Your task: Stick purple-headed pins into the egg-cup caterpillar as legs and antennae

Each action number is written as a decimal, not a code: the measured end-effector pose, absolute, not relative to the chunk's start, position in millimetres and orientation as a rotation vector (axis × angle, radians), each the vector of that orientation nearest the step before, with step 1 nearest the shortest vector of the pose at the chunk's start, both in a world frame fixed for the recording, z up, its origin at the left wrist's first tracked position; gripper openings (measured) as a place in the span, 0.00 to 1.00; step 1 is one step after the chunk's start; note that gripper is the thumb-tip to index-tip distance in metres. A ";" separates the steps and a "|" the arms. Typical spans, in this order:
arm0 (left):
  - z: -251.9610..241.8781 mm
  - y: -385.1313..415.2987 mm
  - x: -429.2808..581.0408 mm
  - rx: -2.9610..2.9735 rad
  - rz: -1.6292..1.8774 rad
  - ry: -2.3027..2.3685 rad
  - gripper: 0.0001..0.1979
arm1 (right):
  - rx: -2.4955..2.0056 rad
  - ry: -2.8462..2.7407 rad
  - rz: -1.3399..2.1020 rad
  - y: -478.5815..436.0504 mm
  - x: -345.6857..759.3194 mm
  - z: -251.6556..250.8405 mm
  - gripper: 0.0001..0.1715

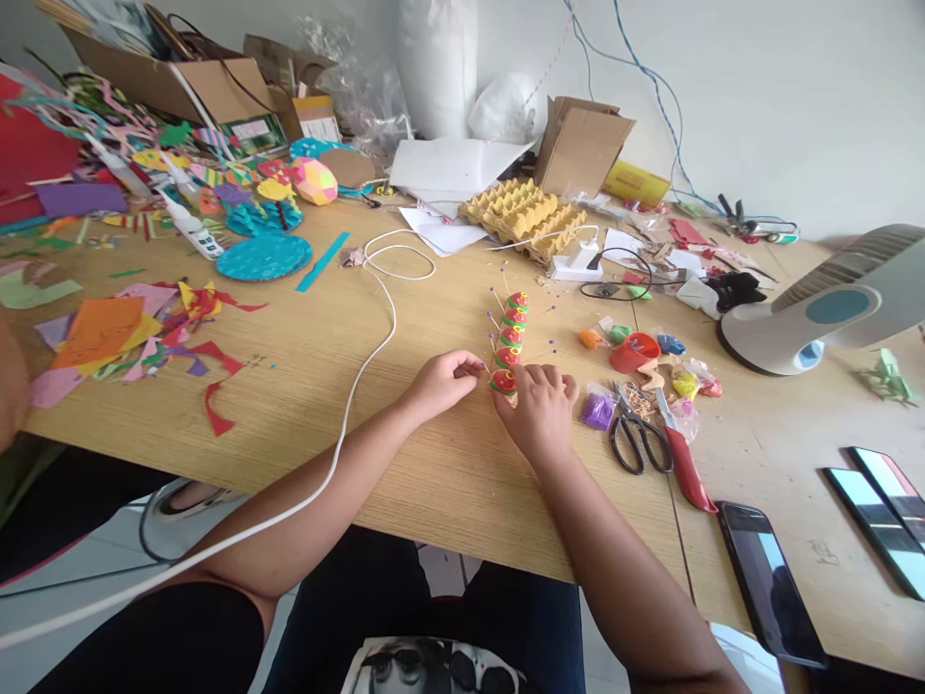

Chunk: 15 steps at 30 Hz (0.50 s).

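A row of several small red humps with green edges and yellow rings [512, 336] stands on the table in front of me. Thin sticks with purple tips [493, 316] poke out on both of its sides. My left hand [452, 381] pinches a thin purple-tipped stick [483, 366] beside the nearest hump, on the left. From the right, my right hand [539, 405] curls round the nearest hump, its thumb at the front; its fingers partly hide that end. Close to this hand lie a bag of purple clay [598, 409] and black-handled scissors [636, 434].
Right: a red-handled knife [686, 458], red cup [635, 353], phone [770, 578] and white fan [802, 308]. A white cable [357, 371] crosses my left arm. Paper scraps [108, 333] and a blue disc [264, 257] lie left; yellow egg trays [520, 217] lie behind. Part of another person shows at far left.
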<state>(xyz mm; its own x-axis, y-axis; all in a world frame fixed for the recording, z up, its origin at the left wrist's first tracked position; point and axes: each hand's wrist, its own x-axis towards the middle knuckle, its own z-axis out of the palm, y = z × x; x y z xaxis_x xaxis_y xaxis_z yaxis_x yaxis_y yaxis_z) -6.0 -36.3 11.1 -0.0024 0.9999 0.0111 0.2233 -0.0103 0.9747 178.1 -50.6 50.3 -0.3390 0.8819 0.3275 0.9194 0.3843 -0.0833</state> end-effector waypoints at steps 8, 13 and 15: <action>36.8 -45.7 -0.8 0.848 0.893 1.252 0.09 | -1.556 -2.290 -0.141 -51.3 178.8 53.4 0.15; 40.4 -46.4 0.1 0.827 0.814 1.192 0.14 | -1.556 -2.309 -0.149 -52.9 177.6 54.7 0.15; 39.8 -45.5 -0.4 0.827 0.821 1.172 0.15 | -1.552 -2.315 -0.154 -53.4 177.2 54.6 0.15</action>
